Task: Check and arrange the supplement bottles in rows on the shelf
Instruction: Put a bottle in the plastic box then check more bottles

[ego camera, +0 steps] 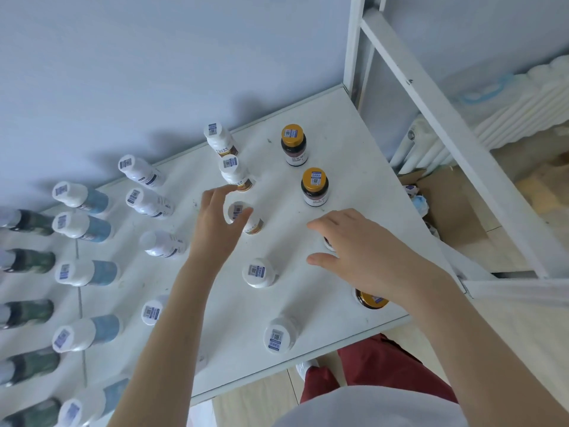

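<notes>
Rows of supplement bottles stand on a white shelf (338, 127). My left hand (215, 223) reaches into the middle row, its thumb and fingers curved round the cap of a white bottle (236, 210). More white bottles (235, 172) stand behind and in front of it. My right hand (366, 251) covers the top of a brown bottle (328, 243), fingers curled over it so that most of it is hidden. Two gold-capped brown bottles (314, 186) stand behind that hand. A third (371, 299) shows under my right wrist.
Blue-labelled white bottles (83, 226) and dark green bottles (30, 260) fill the rows to the left. The shelf backs onto a pale wall. A white frame post (354, 57) and a slanted bar stand at the right corner, with a radiator (523, 103) and a cardboard box (455, 211) beyond.
</notes>
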